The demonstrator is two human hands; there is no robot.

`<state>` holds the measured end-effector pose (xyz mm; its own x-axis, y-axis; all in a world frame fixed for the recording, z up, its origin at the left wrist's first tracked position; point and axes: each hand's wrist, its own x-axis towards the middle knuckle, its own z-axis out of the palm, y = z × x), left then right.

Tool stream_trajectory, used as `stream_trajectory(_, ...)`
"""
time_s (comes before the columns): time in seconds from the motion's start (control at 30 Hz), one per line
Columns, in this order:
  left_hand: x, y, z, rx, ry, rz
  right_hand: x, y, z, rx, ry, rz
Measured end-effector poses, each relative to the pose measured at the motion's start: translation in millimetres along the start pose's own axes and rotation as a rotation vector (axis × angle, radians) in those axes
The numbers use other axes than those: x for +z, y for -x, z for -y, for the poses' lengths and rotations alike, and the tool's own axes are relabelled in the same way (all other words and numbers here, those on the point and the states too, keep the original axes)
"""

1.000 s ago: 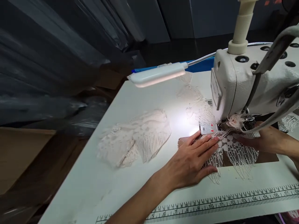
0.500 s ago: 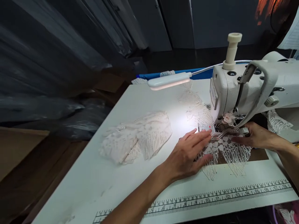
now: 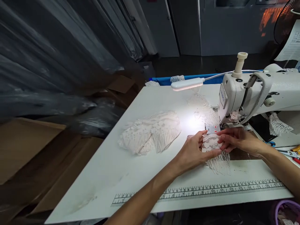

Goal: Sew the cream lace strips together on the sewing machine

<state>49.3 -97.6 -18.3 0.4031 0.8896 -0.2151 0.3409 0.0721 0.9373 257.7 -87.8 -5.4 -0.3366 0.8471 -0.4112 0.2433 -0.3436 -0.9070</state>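
Only two forearms and two grips in view. Left forearm (image 3: 150,197) bare up to frame edge. Right forearm (image 3: 281,164) bare likewise. Left grip (image 3: 194,153), right grip (image 3: 236,142) uncovered; slender fingers; nail detail too small to tell.

A white bench (image 3: 131,168) fills the middle of the frame, with a printed ruler (image 3: 211,191) along its near edge. A pile of pale lace (image 3: 151,132) lies left of centre. A white sewing machine (image 3: 236,93) stands at the right, its lit lamp (image 3: 187,84) reaching left. Cardboard boxes (image 3: 28,147) sit at lower left, under dark plastic sheeting (image 3: 58,62). A purple basket (image 3: 287,209) shows at the lower right corner.
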Motion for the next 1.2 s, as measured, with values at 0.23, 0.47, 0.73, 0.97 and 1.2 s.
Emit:
stream_trajectory(0.23, -16.3, 2, -9, -0.077, -0.161, -0.02, -23, 12, -23, -0.475, 0.962, -0.261)
stream_trajectory(0.47, -17.4, -1, -9, -0.1, -0.191, -0.032, -14, 6, -34, -0.713, 1.313, -0.168)
stream_trajectory(0.73, -16.7, -8, 2, -0.105, -0.119, -0.057, -17, 3, -30, -0.624, 1.191, -0.176)
stream_trajectory(0.97, -21.8, -11, 7, -0.124, -0.087, -0.003, -21, 1, -35, -0.489, 0.923, -0.243)
stream_trajectory(1.2, -24.0, -9, 7, -0.139, -0.127, 0.018, -18, 3, -40, -0.631, 0.996, -0.209)
